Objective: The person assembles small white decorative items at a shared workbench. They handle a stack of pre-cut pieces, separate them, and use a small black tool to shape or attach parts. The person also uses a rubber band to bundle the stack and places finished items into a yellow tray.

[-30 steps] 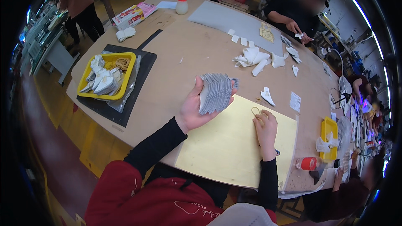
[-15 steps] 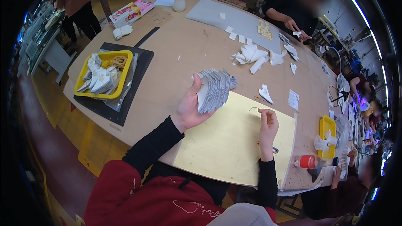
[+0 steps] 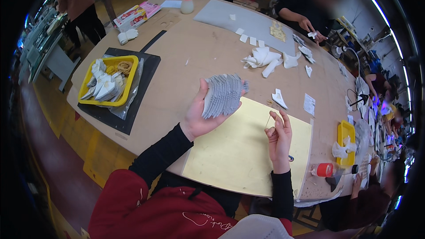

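My left hand holds up a fanned stack of grey folded pieces above the round table. My right hand is raised over the yellow mat and pinches a thin rubber band between its fingertips. The two hands are apart, with the stack to the left of the band.
A yellow tray of white folded pieces and rubber bands sits on a black mat at the left. Loose white pieces lie mid-table. A small yellow tray and a red-capped bottle stand at the right. Other people work at the far edge.
The rubber band now shows more clearly, held up in my right hand's fingertips. The stack in my left hand has stayed raised in about the same place.
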Demonstrator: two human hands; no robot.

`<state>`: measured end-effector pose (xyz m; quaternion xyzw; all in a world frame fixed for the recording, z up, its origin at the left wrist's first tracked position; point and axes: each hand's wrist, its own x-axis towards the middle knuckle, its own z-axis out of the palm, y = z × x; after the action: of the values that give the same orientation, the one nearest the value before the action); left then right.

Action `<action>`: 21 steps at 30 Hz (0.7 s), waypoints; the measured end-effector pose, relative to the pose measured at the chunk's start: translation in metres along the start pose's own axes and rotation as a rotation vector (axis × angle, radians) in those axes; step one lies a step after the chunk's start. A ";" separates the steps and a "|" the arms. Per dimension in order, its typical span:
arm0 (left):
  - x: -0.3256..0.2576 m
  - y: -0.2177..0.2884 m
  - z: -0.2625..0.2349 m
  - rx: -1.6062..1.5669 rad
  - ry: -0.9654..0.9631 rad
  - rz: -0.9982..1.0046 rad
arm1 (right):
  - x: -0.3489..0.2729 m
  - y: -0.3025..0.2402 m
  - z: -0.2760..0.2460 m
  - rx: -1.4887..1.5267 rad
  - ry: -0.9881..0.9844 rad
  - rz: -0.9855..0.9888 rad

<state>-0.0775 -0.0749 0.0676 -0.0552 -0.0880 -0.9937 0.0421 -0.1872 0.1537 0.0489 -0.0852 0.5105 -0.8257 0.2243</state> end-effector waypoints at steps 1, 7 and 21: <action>0.001 0.000 0.000 -0.071 -0.034 -0.018 | -0.002 0.000 0.003 -0.020 0.010 -0.024; -0.001 -0.001 0.006 -0.386 -0.090 -0.085 | -0.002 0.005 -0.017 -0.110 -0.091 -0.116; 0.003 -0.039 -0.037 1.771 0.042 0.181 | 0.005 0.026 -0.012 -0.372 -0.249 -0.224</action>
<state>-0.0875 -0.0433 0.0247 0.0089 -0.8184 -0.5549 0.1494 -0.1891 0.1512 0.0196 -0.2823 0.6095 -0.7204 0.1729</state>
